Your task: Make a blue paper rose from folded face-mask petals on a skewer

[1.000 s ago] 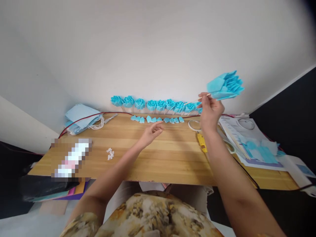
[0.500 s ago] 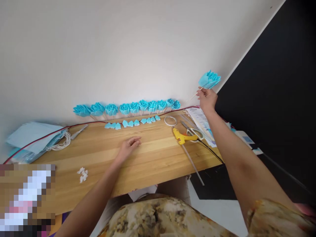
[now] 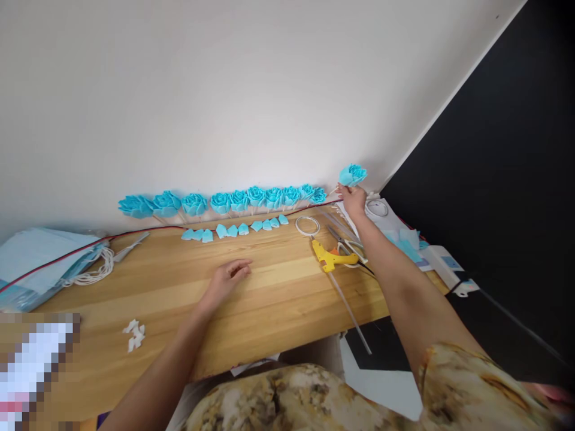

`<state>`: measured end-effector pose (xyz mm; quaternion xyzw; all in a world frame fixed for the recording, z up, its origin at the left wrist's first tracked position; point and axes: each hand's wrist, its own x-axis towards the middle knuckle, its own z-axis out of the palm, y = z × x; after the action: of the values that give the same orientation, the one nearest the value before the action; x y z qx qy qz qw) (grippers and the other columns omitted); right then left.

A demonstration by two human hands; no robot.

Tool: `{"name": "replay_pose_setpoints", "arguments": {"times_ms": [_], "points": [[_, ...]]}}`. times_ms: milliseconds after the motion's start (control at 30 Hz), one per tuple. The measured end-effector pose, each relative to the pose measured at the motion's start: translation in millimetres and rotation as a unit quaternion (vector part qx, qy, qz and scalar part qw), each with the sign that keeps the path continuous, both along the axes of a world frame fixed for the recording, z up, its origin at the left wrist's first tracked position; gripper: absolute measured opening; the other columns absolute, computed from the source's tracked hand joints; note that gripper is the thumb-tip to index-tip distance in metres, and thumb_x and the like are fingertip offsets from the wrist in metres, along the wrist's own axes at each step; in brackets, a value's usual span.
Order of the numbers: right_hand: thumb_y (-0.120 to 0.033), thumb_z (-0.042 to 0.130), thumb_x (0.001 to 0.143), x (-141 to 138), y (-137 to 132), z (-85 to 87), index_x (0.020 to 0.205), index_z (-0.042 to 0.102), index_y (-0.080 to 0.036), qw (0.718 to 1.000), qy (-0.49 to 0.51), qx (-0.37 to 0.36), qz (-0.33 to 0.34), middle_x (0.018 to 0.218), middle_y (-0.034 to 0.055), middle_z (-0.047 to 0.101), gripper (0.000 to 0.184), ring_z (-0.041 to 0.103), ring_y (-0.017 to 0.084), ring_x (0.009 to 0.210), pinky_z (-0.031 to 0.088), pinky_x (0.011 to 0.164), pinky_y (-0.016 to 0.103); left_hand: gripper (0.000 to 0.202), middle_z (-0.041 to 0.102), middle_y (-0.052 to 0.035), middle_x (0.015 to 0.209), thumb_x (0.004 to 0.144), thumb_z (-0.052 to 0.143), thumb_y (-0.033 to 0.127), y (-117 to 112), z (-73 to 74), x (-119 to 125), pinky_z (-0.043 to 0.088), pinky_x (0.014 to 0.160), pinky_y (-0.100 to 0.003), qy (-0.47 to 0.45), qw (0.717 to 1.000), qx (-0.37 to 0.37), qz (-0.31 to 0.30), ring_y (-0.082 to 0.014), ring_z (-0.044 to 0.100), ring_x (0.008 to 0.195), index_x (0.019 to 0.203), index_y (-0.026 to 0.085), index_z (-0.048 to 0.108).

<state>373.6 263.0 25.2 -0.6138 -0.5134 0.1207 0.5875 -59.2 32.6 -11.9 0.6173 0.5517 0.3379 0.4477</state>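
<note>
At the far right end of the table, my right hand (image 3: pixel 354 200) pinches the thin stick stem of a blue paper flower (image 3: pixel 353 174). The bloom stands above my fingers, close to the wall. My left hand (image 3: pixel 229 276) rests on the wooden table (image 3: pixel 265 293), empty, its fingers loosely bent and the thumb apart from them. Beyond it lies a row of small blue petal pieces (image 3: pixel 232 230). Several finished blue flowers (image 3: pixel 239 200) on sticks lean along the wall behind these pieces.
A yellow glue gun (image 3: pixel 331 257) with a long glue stick lies beside scissors (image 3: pixel 350 245) and a wire ring (image 3: pixel 308 225). White cord (image 3: pixel 92 270) and blue sheets (image 3: pixel 33 257) are on the left. White scraps (image 3: pixel 134 335) lie nearer. A red-black cable runs along the back.
My right hand has lowered the flower and carried it left toward the row by the wall. My left hand stays on the table. The view has shifted slightly.
</note>
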Motion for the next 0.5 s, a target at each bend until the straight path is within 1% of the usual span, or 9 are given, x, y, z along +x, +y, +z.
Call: {"name": "replay_pose_setpoints", "arguments": {"times_ms": [100,200,233,300,333,400,467,500], "points": [[-0.030,0.065,0.085,2,6,-4.2,0.088,0.073,-0.008,1.000,0.014,-0.008,0.002,0.084,0.0155,0.078,0.023,0.075,0.025,0.075,0.064,0.074,0.042,0.042,0.079,-0.0066,0.104,0.083,0.063,0.053,-2,-1.4,0,0.057,0.089,-0.039,0.005,1.000,0.004,0.005,-0.0272,0.072,0.096,0.108,0.021,0.076],[-0.031,0.065,0.085,3,12,-4.9,0.088,0.073,-0.010,1.000,0.025,-0.014,0.006,0.081,0.0132,0.077,0.023,0.075,0.026,0.075,0.064,0.074,0.043,0.038,0.079,-0.0061,0.103,0.085,0.062,0.052,-4,-1.6,1,0.058,0.091,-0.040,0.003,1.000,0.008,0.016,-0.0278,0.073,0.098,0.103,0.022,0.077],[-0.031,0.065,0.085,3,14,-4.2,0.088,0.073,-0.011,0.999,0.027,-0.016,0.009,0.082,0.0127,0.077,0.022,0.075,0.026,0.076,0.064,0.074,0.043,0.036,0.079,-0.0061,0.103,0.086,0.061,0.051,-2,0.2,3,0.058,0.091,-0.040,0.002,1.000,0.015,0.015,-0.0279,0.073,0.099,0.101,0.022,0.078],[-0.031,0.065,0.084,2,17,-1.6,0.088,0.073,-0.012,0.999,0.029,-0.016,0.016,0.083,0.0120,0.077,0.021,0.075,0.026,0.077,0.064,0.074,0.043,0.032,0.079,-0.0064,0.104,0.087,0.060,0.047,6,8.0,11,0.058,0.092,-0.040,0.011,0.999,0.046,-0.012,-0.0276,0.073,0.099,0.097,0.022,0.078],[-0.031,0.065,0.085,1,18,0.0,0.087,0.073,-0.013,0.999,0.028,-0.015,0.021,0.083,0.0118,0.077,0.020,0.075,0.025,0.077,0.064,0.075,0.043,0.030,0.080,-0.0066,0.103,0.087,0.061,0.044,13,13.8,18,0.058,0.091,-0.040,0.019,0.997,0.071,-0.036,-0.0273,0.074,0.098,0.097,0.022,0.079],[-0.030,0.065,0.085,0,20,2.9,0.088,0.073,-0.013,0.999,0.024,-0.012,0.029,0.083,0.0115,0.077,0.019,0.075,0.025,0.077,0.064,0.077,0.043,0.030,0.079,-0.0070,0.106,0.092,0.056,0.041,38,26.9,37,0.057,0.095,-0.040,0.045,0.984,0.143,-0.094,-0.0267,0.073,0.101,0.102,0.023,0.079],[-0.028,0.064,0.085,-1,21,4.4,0.089,0.073,-0.012,0.999,0.021,-0.012,0.037,0.083,0.0114,0.076,0.018,0.075,0.025,0.077,0.064,0.078,0.043,0.030,0.078,-0.0078,0.113,0.095,0.052,0.034,72,37.2,62,0.054,0.099,-0.043,0.075,0.968,0.208,-0.117,-0.0282,0.071,0.108,0.105,0.023,0.079],[-0.027,0.065,0.085,0,20,4.4,0.089,0.073,-0.012,0.999,0.020,-0.013,0.041,0.082,0.0113,0.076,0.017,0.075,0.025,0.077,0.064,0.078,0.044,0.030,0.077,-0.0087,0.116,0.095,0.052,0.029,91,39.8,76,0.053,0.101,-0.043,0.087,0.962,0.227,-0.122,-0.0295,0.070,0.112,0.106,0.023,0.079]]}}
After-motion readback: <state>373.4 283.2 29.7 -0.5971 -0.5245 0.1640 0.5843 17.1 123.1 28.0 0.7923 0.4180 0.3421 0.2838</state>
